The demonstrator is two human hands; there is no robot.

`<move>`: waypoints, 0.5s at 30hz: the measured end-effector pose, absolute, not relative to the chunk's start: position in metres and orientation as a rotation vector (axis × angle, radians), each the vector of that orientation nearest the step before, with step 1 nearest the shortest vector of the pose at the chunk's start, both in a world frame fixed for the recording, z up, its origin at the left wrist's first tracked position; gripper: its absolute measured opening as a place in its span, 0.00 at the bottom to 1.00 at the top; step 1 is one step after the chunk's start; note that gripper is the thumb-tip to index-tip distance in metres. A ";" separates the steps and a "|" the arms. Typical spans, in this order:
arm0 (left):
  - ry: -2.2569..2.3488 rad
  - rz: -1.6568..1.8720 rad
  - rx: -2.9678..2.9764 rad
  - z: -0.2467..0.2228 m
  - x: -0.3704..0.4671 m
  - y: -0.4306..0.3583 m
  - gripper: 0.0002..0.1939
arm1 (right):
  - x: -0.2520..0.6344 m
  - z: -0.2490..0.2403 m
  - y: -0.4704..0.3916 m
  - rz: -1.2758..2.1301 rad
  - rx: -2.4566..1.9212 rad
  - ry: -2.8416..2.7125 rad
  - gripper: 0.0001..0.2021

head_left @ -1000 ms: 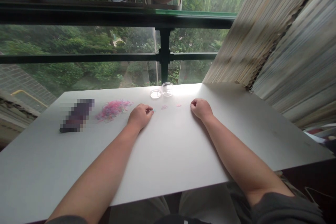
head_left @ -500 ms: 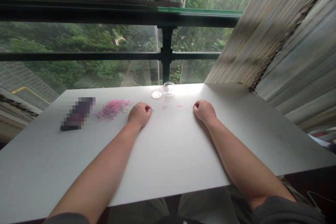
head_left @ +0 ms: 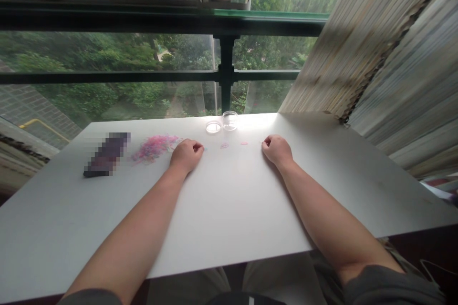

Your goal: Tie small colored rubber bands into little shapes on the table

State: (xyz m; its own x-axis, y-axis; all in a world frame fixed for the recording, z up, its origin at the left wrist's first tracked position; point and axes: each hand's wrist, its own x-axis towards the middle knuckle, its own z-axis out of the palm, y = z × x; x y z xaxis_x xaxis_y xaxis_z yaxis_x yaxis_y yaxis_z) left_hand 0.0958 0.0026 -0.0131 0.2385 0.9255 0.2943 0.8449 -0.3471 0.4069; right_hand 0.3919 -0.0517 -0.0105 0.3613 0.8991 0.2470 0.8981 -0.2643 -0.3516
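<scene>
White table (head_left: 229, 219) by window (head_left: 257, 93), dark green railing (head_left: 143, 20), pleated curtain (head_left: 331, 47) (at right), trees (head_left: 118, 52) outside, daylight

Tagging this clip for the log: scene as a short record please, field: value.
Left hand: fingers curled, right of pile; teal bit at fingertips, grip unclear
Right hand: fingers curled, near table's far side; grip unclear
Between hands: two small pink loops, apart
Pile: thin strands or bands, mostly pink
Far edge: clear jar, shallow clear disc left of it
Far left: dark item, pixelated
Surface: white table
</scene>
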 end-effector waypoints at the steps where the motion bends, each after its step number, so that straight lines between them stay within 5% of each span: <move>1: 1.675 0.738 2.321 -0.012 0.095 0.001 0.13 | 0.392 -0.011 -0.052 0.015 -2.186 -1.556 0.08; 9: 1.603 0.922 2.254 0.003 0.071 -0.018 0.14 | 0.400 -0.006 -0.061 0.054 -1.986 -1.549 0.07; 15: 1.733 0.990 2.138 0.006 0.022 -0.023 0.13 | 0.355 0.000 -0.089 0.261 -1.634 -2.139 0.15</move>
